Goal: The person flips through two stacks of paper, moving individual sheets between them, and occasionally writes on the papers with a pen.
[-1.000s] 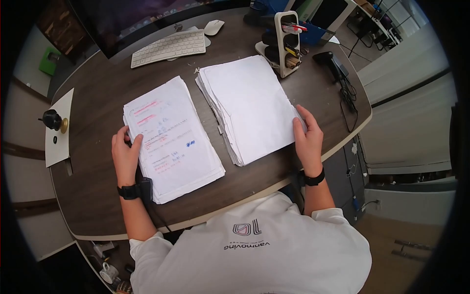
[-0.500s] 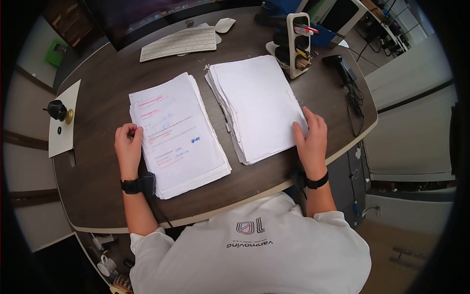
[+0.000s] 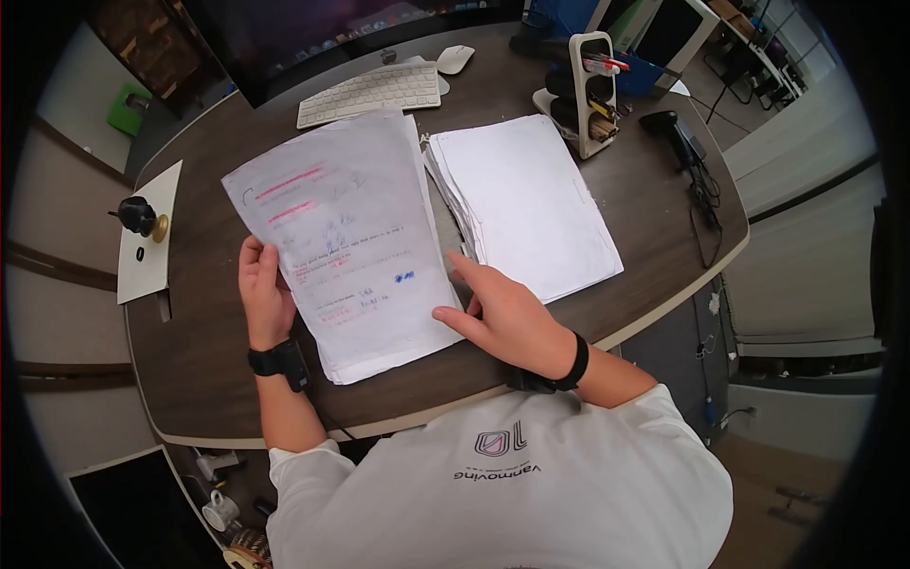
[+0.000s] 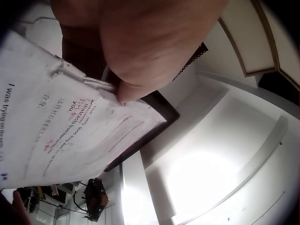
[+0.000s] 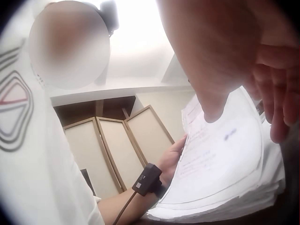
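Observation:
My left hand [image 3: 268, 299] grips the left edge of the printed sheets [image 3: 346, 275], thumb on top and the other fingers at the back. The sheets carry black print, red marks and blue handwriting, and their left side is raised off the desk. At the right edge of these sheets is my right hand [image 3: 519, 327], its thumb over the page and its fingers extended beside the edge. In the right wrist view those fingers [image 5: 277, 101] hang loosely around the side of the sheets. A thick stack of blank-topped paper [image 3: 540, 209] lies to the right.
Behind the paper are a white keyboard [image 3: 370, 95], a mouse [image 3: 456, 60] and a monitor [image 3: 322, 43]. A pen holder [image 3: 594, 95] and a black corded device [image 3: 678, 142] stand at the back right. A white board [image 3: 152, 232] bearing a black object lies at the left edge.
The left hand has taken hold of the printed sheets and raised their left side. The right hand has left the blank stack and moved left to the printed sheets' right edge.

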Demonstrator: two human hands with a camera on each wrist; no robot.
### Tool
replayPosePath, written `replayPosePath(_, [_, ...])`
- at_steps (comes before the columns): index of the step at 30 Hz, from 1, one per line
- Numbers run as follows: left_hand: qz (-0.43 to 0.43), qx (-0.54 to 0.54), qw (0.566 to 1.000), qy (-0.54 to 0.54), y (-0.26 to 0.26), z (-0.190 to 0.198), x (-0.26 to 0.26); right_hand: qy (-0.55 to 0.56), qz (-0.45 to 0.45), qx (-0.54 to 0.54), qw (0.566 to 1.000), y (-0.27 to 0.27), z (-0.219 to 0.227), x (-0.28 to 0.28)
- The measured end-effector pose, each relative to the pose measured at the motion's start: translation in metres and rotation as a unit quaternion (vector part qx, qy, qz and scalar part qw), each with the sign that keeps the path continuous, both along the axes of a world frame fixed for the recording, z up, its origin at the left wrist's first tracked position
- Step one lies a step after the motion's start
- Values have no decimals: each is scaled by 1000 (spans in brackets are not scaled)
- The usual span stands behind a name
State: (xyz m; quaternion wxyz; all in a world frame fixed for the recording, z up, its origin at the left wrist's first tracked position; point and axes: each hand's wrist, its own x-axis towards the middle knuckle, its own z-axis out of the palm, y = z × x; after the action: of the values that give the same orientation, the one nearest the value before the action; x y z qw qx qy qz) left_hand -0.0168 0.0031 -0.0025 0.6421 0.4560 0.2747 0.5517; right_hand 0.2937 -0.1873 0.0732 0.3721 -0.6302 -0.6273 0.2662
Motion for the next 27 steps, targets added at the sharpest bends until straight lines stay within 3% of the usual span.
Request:
replayPosePath(5, [-39,11,997,-68,1,0,-1,27,10,12,999,18,-8,-4])
replayPosePath(7, [-75,-9,995,-57,-2,8,-1,49,12,20,999,17,-7,-3])
replayPosePath(9, [-94,-9,995,-38,-5,12,3,147,4,-55,988,15,0,0])
replayPosePath(13, [-132,-64,989,14,-8,14,5,105,3,-63,992,13,-6,13])
replayPosePath(15, [-97,-83,992,17,-10,15,9,134,-79,9,988,12,-12,23])
replayPosePath(16, [-75,-87,993,40,-7,13,7,174,-92,-5,980,10,-9,33])
replayPosePath(21, [17,-101,985,141,6,0,1,341,-232,50,909,-3,2,112])
replayPosePath(23, [31,-116,978,168,8,-3,-2,335,-240,46,910,-17,-5,155])
replayPosePath(27, [46,-106,978,171,3,-2,8,226,-258,-9,939,-27,-12,183])
